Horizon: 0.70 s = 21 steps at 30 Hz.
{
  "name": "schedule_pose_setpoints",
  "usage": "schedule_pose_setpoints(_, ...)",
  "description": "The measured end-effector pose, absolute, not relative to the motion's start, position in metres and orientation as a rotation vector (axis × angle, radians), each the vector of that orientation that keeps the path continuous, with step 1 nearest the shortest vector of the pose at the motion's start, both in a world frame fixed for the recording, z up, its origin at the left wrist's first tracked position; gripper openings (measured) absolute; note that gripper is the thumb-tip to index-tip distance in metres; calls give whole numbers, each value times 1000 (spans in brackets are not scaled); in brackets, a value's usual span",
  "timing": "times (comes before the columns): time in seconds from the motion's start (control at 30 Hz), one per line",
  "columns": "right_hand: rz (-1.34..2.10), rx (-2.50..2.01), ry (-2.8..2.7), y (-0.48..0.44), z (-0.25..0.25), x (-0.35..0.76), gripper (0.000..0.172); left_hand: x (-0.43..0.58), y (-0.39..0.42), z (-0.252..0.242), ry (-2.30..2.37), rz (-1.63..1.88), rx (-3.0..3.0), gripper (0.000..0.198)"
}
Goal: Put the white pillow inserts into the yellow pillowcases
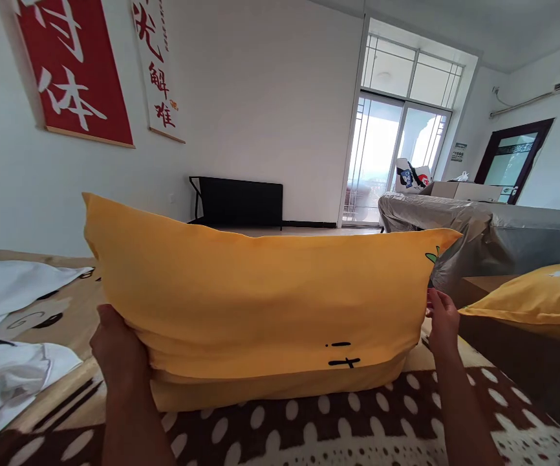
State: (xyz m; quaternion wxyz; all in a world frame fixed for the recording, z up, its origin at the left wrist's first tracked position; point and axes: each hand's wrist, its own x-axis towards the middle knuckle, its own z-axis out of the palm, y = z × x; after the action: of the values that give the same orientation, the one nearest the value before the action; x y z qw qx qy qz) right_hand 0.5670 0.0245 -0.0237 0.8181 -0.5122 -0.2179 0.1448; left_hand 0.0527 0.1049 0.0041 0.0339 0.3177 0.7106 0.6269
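Observation:
A large yellow pillow (265, 304) stands on its long edge on the bed, right in front of me. My left hand (118, 346) grips its lower left end, fingers tucked behind the fabric. My right hand (441, 320) presses against its right end, fingers curled onto the side. The pillow hides most of both hands' fingers. A small black mark is printed low on the pillow's front.
The bed cover (338, 421) is brown with white dots. White cloth (3, 323) lies at the left. A second yellow pillow (535, 301) rests on a wooden piece at the right. Behind are a covered sofa (493, 226), a black folded frame (238, 202) and glass doors.

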Motion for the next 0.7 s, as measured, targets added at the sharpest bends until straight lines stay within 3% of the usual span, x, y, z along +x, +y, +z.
schedule_pose_setpoints(0.13,474,-1149,-563,39,-48,563,59,60,102,8,2100,1960,853,52)
schedule_pose_setpoints(0.3,572,-1192,-542,52,-70,566,70,64,103,7,2126,1886,851,44)
schedule_pose_setpoints(0.43,617,-1159,-556,62,-84,568,76,61,109,0,2233,1824,1006,25)
schedule_pose_setpoints(0.63,608,-1056,-632,64,-88,558,73,53,123,-13,2387,1676,1163,9)
schedule_pose_setpoints(0.7,595,-1031,-659,62,-86,550,68,49,124,-17,2406,1622,1231,14)
